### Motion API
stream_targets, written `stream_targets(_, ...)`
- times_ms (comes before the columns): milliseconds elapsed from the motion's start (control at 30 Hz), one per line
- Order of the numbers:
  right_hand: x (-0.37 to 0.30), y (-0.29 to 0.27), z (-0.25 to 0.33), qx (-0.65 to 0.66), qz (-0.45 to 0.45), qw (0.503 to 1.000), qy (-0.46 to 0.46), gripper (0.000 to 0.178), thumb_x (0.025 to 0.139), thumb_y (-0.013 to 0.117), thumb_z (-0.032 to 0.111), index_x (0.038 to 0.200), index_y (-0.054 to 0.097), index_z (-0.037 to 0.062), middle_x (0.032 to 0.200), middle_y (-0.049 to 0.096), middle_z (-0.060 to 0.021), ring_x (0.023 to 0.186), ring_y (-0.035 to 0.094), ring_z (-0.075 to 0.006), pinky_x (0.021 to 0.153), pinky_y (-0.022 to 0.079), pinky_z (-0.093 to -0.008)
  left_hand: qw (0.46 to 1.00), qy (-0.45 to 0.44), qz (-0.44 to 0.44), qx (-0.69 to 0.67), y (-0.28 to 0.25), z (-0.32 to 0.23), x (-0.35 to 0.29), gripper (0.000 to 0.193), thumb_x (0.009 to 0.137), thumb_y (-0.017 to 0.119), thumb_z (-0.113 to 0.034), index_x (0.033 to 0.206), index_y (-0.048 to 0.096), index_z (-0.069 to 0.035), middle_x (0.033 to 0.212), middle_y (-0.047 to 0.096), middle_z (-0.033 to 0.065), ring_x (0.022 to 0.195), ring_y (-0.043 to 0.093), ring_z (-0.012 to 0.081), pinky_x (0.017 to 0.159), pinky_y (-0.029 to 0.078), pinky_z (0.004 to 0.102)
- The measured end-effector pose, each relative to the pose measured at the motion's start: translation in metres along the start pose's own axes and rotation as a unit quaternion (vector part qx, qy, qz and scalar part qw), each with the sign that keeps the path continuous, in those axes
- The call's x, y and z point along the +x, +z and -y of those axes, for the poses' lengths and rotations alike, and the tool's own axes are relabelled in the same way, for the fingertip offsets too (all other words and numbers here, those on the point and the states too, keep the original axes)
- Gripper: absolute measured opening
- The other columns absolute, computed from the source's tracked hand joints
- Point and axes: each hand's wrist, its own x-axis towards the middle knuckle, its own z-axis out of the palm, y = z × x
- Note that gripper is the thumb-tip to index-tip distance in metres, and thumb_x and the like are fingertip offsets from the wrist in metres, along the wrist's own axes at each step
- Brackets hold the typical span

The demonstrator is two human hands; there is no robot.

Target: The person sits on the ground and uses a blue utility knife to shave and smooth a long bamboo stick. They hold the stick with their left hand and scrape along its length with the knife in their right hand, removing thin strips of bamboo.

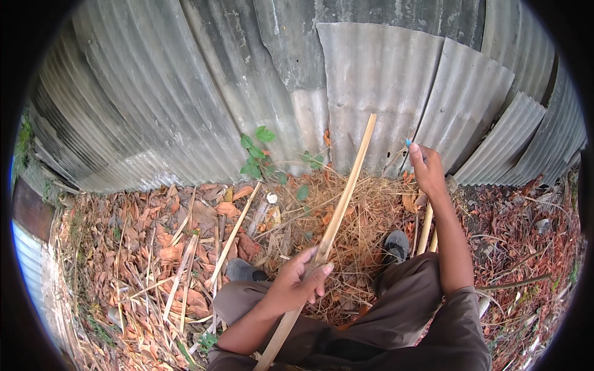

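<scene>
Split sticks (230,238) strewn over dry leaves (176,252), far left. Then left hand (298,283), clamped round pale wooden strip (349,198); lower end down over my trousers (387,315), upper end rising before corrugated fence (380,68). Danger here: slack grip could let strip twist, edge could splinter into skin. Strip slants up between hands, apart from right hand (427,167), which closes on blue-tipped item (408,142), mostly hidden. Hands well apart.

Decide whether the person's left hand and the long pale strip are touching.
Touching: the head view shows the left hand gripping the long pale strip.
</scene>
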Motion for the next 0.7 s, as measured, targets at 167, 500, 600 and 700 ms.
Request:
stream_targets(167, -0.063, 0.024, 0.087, -0.103, 0.151, 0.954, -0.236, 0.071, 0.073, 0.058, 0.076, 0.068, 0.065, 0.0058, 0.047, 0.054, -0.0125, 0.048, 0.061, -0.0331, 0.049, 0.049, -0.0420, 0.997, 0.032, -0.055, -0.039, 0.003, -0.006, -0.003, 0.045, 0.095, 0.059, -0.013, 0.134, 0.043, 0.001, 0.070, 0.052, -0.0009, 0.056, 0.051, 0.0045, 0.045, 0.044, 0.0192)
stream_targets(500, -0.058, 0.047, 0.093, -0.162, 0.107, 0.960, -0.204, 0.073, 0.076, 0.053, 0.077, 0.066, 0.065, 0.0050, 0.047, 0.056, -0.0124, 0.048, 0.062, -0.0322, 0.048, 0.049, -0.0424, 0.907, 0.189, -0.141, 0.348, -0.011, -0.003, -0.018, 0.055, 0.090, 0.065, -0.018, 0.134, 0.042, 0.006, 0.096, 0.063, 0.0235, 0.083, 0.065, 0.0294, 0.074, 0.049, 0.0375)
stream_targets(600, -0.069, 0.056, 0.098, -0.177, 0.136, 0.948, -0.225, 0.074, 0.076, 0.052, 0.077, 0.066, 0.065, 0.0045, 0.047, 0.055, -0.0127, 0.047, 0.062, -0.0323, 0.046, 0.049, -0.0428, 0.902, 0.189, -0.150, 0.358, -0.012, 0.001, -0.021, 0.055, 0.089, 0.064, -0.017, 0.136, 0.042, 0.002, 0.083, 0.062, 0.0213, 0.070, 0.063, 0.0329, 0.066, 0.048, 0.0393)
stream_targets(700, -0.061, 0.065, 0.092, -0.174, 0.115, 0.954, -0.214, 0.076, 0.076, 0.051, 0.078, 0.066, 0.066, 0.0044, 0.048, 0.056, -0.0134, 0.049, 0.062, -0.0326, 0.048, 0.049, -0.0434, 0.871, 0.220, -0.170, 0.404, -0.019, 0.013, -0.026, 0.055, 0.088, 0.062, -0.015, 0.138, 0.042, -0.003, 0.070, 0.062, 0.0188, 0.060, 0.061, 0.0356, 0.058, 0.048, 0.0418)
